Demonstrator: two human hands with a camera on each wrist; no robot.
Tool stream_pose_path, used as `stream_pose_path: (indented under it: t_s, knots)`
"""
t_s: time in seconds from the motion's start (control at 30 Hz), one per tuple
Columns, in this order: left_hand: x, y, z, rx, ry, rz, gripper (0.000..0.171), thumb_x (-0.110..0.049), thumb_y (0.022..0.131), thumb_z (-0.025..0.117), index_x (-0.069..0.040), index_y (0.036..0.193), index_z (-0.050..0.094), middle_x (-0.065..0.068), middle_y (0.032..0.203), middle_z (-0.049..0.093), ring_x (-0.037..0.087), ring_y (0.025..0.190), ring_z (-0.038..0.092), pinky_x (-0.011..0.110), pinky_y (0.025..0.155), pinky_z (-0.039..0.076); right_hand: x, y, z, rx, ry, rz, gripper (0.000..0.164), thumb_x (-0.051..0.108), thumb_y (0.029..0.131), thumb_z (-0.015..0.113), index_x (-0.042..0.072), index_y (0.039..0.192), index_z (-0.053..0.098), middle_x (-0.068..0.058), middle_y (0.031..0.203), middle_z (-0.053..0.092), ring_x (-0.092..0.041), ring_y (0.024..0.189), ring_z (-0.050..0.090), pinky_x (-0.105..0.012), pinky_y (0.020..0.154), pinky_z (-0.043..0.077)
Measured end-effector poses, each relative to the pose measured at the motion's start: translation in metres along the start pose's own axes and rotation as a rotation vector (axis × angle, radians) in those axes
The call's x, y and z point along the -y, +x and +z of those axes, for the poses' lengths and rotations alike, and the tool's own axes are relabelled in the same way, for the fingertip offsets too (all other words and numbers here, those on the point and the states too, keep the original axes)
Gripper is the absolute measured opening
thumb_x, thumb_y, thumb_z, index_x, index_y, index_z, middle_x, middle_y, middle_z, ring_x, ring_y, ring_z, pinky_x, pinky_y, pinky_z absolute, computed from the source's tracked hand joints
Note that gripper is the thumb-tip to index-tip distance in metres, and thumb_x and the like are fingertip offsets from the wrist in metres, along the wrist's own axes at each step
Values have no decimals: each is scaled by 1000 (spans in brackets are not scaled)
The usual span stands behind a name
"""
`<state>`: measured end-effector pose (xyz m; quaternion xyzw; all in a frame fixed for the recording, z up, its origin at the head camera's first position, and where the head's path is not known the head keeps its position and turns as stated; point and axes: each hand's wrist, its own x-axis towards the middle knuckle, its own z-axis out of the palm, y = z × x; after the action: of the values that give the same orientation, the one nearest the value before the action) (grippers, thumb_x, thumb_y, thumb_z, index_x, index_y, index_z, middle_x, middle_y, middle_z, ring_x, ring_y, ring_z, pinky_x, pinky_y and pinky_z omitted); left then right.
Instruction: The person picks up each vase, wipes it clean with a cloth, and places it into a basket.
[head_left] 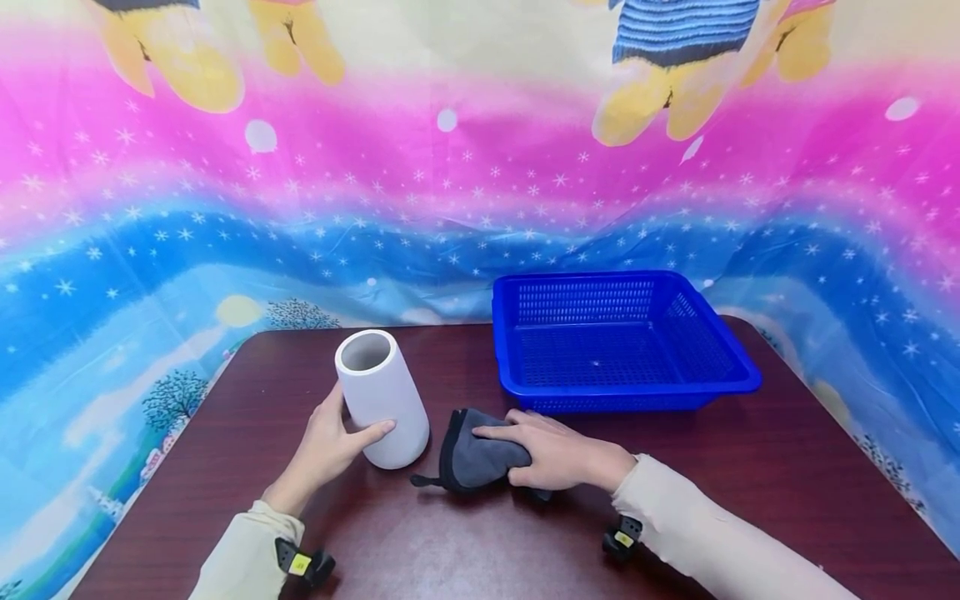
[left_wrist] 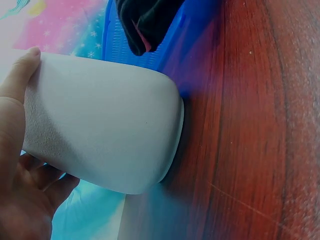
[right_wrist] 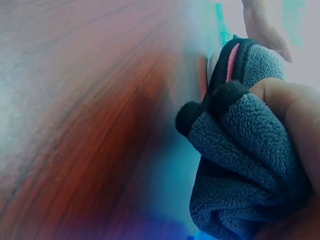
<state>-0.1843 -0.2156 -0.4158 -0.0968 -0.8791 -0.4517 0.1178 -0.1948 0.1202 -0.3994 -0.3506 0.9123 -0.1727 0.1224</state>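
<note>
A white vase [head_left: 390,408], round and narrower toward its open mouth, stands on the table at centre left, its top leaning slightly left in the head view. My left hand [head_left: 324,442] grips it from the left side, thumb across the front and the other fingers behind. Just right of the vase, my right hand [head_left: 555,450] holds a folded grey cloth [head_left: 483,454] with black edging and a small hanging loop. In the right wrist view the cloth [right_wrist: 245,150] looks fluffy and bunched in the fingers, with a pink strip at one edge.
A blue plastic basket [head_left: 622,390] with perforated walls sits at the table's back right, behind my right hand. The dark red-brown wooden table [head_left: 465,550] reaches to a colourful printed curtain [head_left: 420,217] at the back and sides.
</note>
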Motion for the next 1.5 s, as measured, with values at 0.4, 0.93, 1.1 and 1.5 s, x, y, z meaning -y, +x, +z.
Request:
stream_pose_path:
  t_s: [0.4, 0.93, 1.1, 1.5]
  knots:
    - [2, -2, 0, 14, -15, -1, 79, -28, 82, 84, -14, 147, 41, 14, 137, 61, 35, 123, 62, 58, 100, 52, -8, -17, 2, 5, -9, 2, 71, 25, 84, 68, 43, 150, 45, 6, 119, 56, -13, 104, 50, -35, 89, 44]
    - [-2, 0, 0, 25, -16, 6, 81, -28, 82, 84, -15, 148, 39, 14, 139, 60, 35, 124, 61, 59, 101, 52, -22, -42, 0, -23, 26, 8, 71, 22, 83, 69, 41, 148, 48, 10, 112, 55, -11, 99, 49, -30, 82, 41]
    - [-2, 0, -1, 28, -21, 3, 81, -28, 83, 84, -15, 148, 39, 14, 139, 60, 35, 124, 61, 59, 100, 52, -26, -49, -5, -11, 28, 0, 72, 21, 83, 68, 41, 149, 47, 9, 114, 55, -11, 100, 48, -30, 82, 41]
    - [-3, 1, -2, 26, -10, -8, 81, -28, 82, 84, -13, 148, 39, 15, 138, 60, 36, 124, 61, 59, 101, 51, -36, -67, -11, 51, 45, -41, 72, 17, 86, 67, 42, 150, 44, 12, 121, 53, -8, 104, 47, -33, 86, 42]
